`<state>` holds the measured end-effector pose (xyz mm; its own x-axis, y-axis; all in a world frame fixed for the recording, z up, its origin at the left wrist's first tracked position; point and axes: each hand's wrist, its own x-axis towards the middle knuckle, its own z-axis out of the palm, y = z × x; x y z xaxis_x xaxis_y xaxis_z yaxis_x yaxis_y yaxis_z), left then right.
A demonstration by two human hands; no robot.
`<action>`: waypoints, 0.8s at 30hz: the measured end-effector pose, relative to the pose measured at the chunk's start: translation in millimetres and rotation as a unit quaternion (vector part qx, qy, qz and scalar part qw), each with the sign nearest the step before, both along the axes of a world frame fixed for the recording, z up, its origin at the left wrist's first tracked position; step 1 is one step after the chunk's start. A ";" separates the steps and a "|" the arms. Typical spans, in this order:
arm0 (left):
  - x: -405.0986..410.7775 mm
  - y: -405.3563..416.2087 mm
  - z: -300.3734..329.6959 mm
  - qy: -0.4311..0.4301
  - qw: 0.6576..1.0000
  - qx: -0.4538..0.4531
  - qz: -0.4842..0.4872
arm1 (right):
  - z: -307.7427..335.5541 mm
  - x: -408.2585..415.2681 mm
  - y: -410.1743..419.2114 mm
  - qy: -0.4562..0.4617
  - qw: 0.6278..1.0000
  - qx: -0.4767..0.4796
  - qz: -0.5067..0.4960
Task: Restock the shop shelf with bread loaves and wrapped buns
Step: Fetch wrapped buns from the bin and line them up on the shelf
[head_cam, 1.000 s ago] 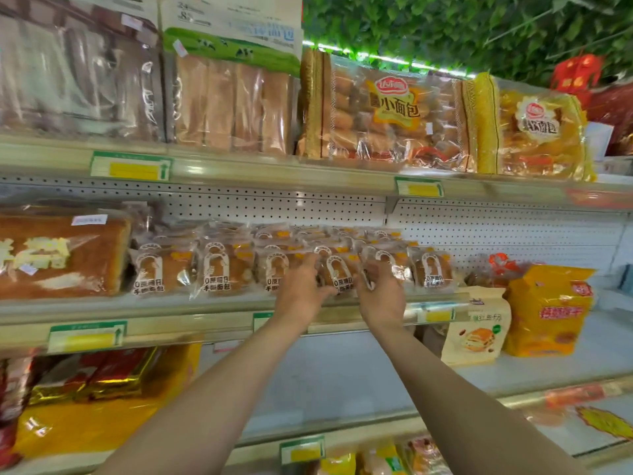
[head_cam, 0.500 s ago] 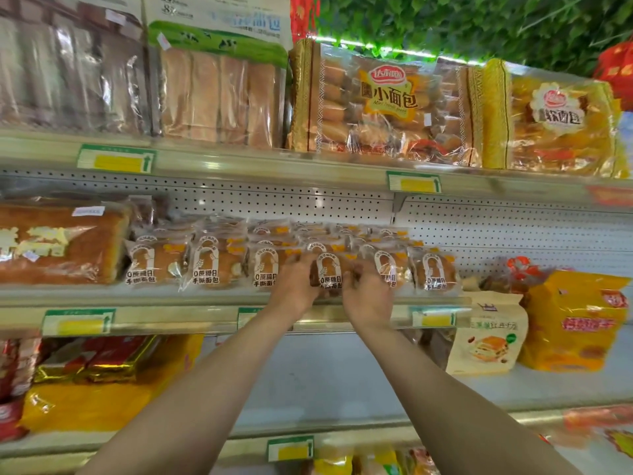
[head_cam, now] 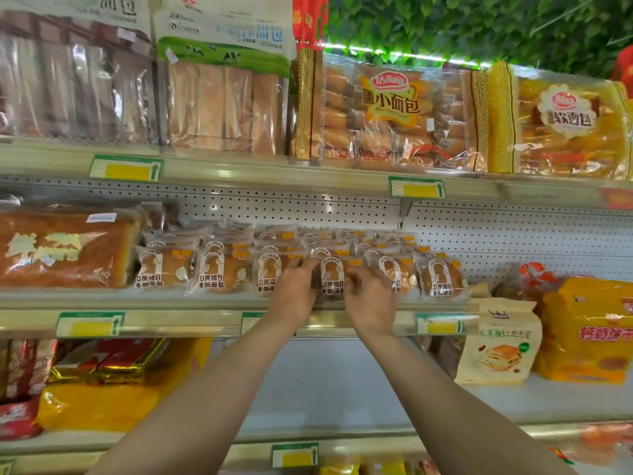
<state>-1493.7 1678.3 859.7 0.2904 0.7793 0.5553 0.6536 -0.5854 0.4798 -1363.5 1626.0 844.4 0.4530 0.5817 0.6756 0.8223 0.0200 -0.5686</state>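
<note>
— What have your hands got?
— Your left hand [head_cam: 295, 292] and right hand [head_cam: 371, 298] curl their fingers round one wrapped bun [head_cam: 331, 276], front row of the middle shelf [head_cam: 191, 318].
— And behind?
— More buns; a bread loaf [head_cam: 65, 248] lies left of them.

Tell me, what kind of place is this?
Most likely a small grocery shop's bread aisle. Metal shelves carry price tags along their edges, with rows of wrapped buns and bagged loaves. Both hands are at one bun.
</note>
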 end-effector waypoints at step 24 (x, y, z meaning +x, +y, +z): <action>38.8 -76.8 108.0 -0.249 0.964 0.083 -0.048 | 107.6 64.8 -56.9 0.032 0.989 0.129 0.068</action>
<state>-1454.9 1601.4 967.7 0.0213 0.6509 0.7588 0.3060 -0.7268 0.6149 -1298.7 1569.1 952.1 0.4283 0.4530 0.7819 0.7649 0.2789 -0.5806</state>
